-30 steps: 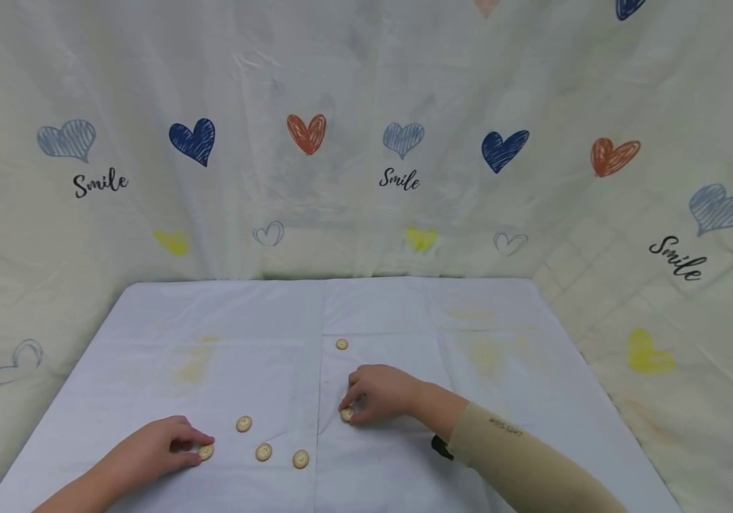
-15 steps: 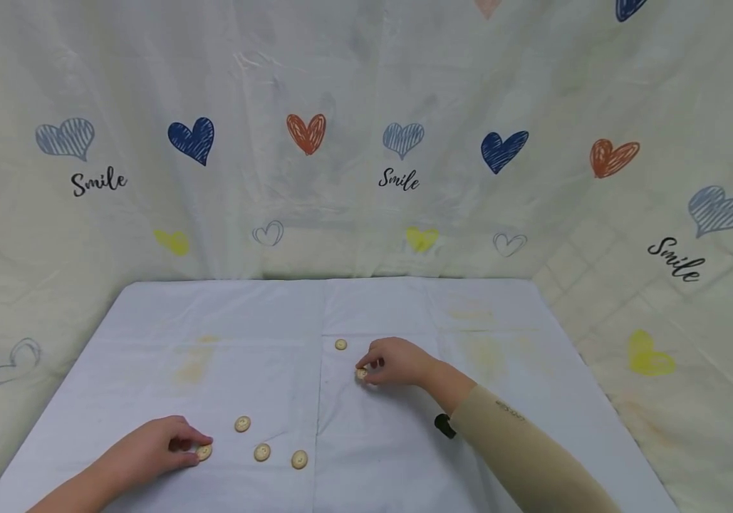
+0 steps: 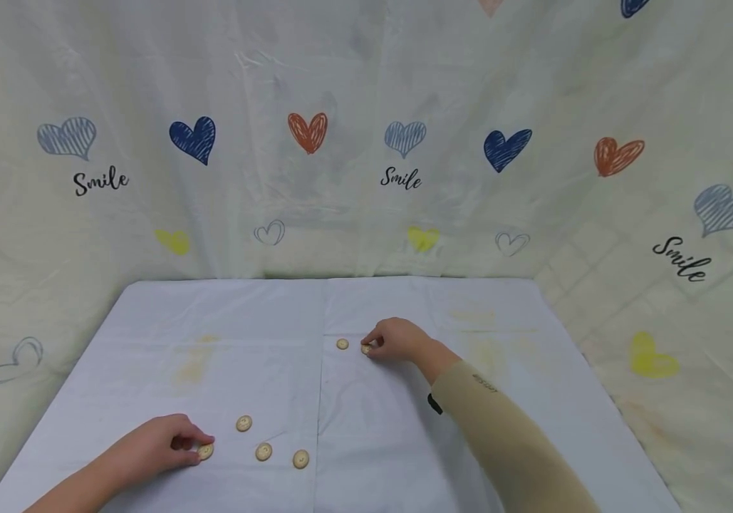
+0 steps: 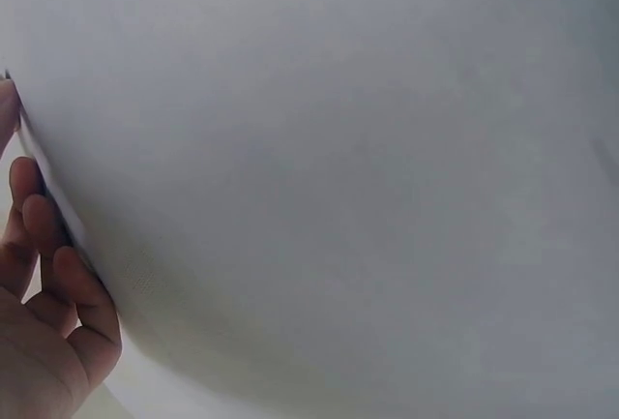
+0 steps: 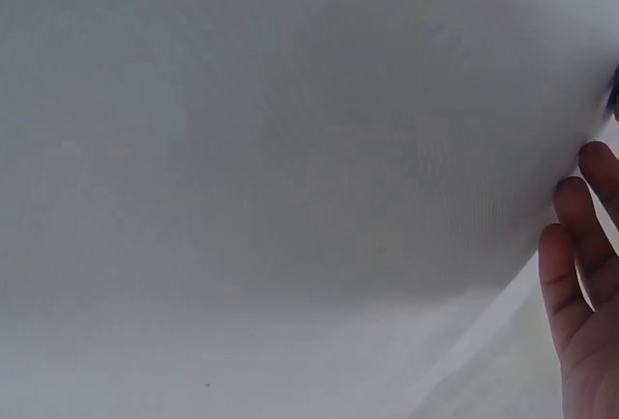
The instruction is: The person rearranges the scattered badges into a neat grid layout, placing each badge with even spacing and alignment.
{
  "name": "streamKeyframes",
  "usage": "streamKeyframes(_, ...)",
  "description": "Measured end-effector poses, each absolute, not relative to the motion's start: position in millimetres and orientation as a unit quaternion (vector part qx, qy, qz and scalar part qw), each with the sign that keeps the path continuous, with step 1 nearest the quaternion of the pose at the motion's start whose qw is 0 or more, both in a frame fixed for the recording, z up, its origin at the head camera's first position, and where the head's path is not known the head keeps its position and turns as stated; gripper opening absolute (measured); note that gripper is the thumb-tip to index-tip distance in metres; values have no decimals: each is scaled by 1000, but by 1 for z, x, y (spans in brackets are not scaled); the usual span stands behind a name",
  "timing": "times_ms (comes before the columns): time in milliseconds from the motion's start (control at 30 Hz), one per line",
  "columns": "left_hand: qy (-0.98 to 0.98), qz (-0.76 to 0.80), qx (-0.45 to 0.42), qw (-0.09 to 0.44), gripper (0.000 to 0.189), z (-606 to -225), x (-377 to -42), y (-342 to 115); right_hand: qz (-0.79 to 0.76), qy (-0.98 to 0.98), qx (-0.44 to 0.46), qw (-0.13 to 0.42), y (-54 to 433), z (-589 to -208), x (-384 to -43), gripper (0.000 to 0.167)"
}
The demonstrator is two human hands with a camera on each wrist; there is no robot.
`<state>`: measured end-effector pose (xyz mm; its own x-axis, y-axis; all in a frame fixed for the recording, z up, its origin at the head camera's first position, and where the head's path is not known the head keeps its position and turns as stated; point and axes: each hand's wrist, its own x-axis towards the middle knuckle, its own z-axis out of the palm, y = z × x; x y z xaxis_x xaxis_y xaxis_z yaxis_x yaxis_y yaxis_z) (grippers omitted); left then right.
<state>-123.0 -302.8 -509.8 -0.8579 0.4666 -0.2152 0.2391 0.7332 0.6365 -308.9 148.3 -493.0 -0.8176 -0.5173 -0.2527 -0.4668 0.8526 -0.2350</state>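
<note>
Far back on the white-covered table (image 3: 148, 335), my right hand (image 3: 398, 339) pinches a round wooden button (image 3: 366, 349) between thumb and finger. A second button (image 3: 342, 343) lies just left of it, a small gap apart. At the front left, my left hand (image 3: 164, 442) pinches another button (image 3: 206, 451) at the cloth. Three more lie to the right of that hand: an upper button (image 3: 244, 423), a middle button (image 3: 264, 452) and a right button (image 3: 300, 459). Both wrist views show curled fingers (image 4: 82, 288) along the cloth; neither shows a button clearly.
A pale curtain (image 3: 340, 199) printed with hearts and "Smile" hangs behind the table and along its sides. The table's back edge (image 3: 263, 280) runs just before it. A small black object (image 3: 434, 404) shows under the right sleeve (image 3: 501, 427).
My right hand has carried its button away from me and slightly right, level with the far button. The left hand and the buttons near it have stayed in place.
</note>
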Motion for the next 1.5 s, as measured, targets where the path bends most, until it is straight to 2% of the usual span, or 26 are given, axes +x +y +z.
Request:
streamKeyframes(300, 913, 311, 185, 188, 28, -512, -124, -303, -106, 954, -248, 130, 148, -494, -308, 30)
streamKeyframes(600, 908, 323, 194, 184, 29, -512, -124, -304, -193, 953, -185, 141, 153, -492, -300, 32)
streamKeyframes(733, 907, 324, 195, 184, 30, -512, -123, -304, -222, 946, -185, 146, 155, -490, -295, 31)
streamKeyframes(1133, 913, 316, 185, 180, 28, -510, -123, -303, -311, 887, -269, 208, 145, -484, -258, 33)
streamKeyframes(1500, 913, 315, 189, 178, 28, -511, -123, -304, -237, 845, -416, 239, 90, -482, -216, 33)
